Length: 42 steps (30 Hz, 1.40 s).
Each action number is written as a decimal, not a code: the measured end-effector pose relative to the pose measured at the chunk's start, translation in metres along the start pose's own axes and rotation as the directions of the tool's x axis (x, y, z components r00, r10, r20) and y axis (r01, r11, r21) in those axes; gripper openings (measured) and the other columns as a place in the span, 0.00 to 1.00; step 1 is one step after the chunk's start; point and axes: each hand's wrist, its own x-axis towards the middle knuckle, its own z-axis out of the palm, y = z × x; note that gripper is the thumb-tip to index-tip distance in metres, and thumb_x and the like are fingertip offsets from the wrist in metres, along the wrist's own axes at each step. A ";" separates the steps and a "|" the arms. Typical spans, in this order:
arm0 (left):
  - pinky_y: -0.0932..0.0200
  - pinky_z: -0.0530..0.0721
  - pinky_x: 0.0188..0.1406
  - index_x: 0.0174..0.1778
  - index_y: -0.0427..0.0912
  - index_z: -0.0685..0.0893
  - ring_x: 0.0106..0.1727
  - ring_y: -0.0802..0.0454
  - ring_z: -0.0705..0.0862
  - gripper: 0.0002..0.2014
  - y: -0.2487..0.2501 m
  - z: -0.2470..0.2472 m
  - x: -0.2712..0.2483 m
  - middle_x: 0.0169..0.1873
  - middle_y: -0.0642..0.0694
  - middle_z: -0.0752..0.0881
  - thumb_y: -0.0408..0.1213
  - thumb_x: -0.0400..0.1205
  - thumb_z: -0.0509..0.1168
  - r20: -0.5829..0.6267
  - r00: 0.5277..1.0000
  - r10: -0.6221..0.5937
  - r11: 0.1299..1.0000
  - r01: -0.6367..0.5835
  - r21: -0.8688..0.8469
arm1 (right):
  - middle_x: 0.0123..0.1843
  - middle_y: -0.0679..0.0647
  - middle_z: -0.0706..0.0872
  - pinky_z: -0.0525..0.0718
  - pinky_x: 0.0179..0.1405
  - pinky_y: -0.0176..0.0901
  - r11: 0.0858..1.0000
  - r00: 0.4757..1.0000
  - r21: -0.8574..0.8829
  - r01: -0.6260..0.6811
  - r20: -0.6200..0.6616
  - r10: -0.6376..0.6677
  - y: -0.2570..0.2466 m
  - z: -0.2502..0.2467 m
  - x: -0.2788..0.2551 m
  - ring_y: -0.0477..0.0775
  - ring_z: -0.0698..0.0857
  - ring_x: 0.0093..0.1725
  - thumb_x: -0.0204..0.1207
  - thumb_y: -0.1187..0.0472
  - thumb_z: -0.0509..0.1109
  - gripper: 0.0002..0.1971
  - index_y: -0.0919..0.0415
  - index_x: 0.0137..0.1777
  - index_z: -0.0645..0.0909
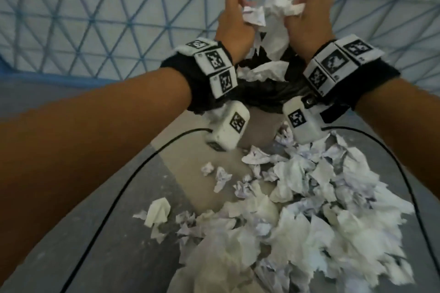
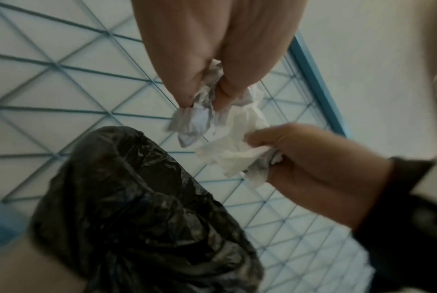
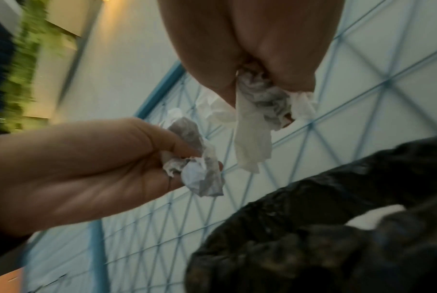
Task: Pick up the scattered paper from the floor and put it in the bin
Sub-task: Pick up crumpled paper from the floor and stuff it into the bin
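Observation:
Both hands are raised side by side above the bin [image 1: 266,93], which is lined with a black plastic bag [image 2: 142,208]. My left hand [image 1: 234,16] grips a crumpled wad of paper [image 2: 197,117], also seen as the wad [image 3: 200,174]. My right hand [image 1: 309,14] grips a larger bunch of white crumpled paper [image 1: 277,21] that hangs down toward the bin mouth; the same bunch [image 3: 257,126] trails below the fingers. A white paper piece [image 1: 264,71] lies inside the bag. A big heap of scattered paper [image 1: 297,209] covers the floor in front of the bin.
Behind the bin stands a pale wall panel with a blue diamond grid [image 1: 107,19] and a blue frame [image 2: 315,83]. Black cables [image 1: 123,188] run from the wrist cameras across the grey floor. Small loose scraps [image 1: 158,211] lie left of the heap.

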 end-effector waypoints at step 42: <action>0.54 0.74 0.63 0.64 0.43 0.77 0.65 0.39 0.75 0.19 -0.190 -0.079 -0.272 0.65 0.38 0.74 0.38 0.76 0.67 0.282 0.634 -0.720 0.541 0.257 0.801 | 0.63 0.65 0.71 0.76 0.51 0.50 0.944 0.310 -0.015 0.329 0.946 -0.093 0.064 0.164 -0.223 0.66 0.79 0.56 0.75 0.73 0.63 0.21 0.60 0.68 0.73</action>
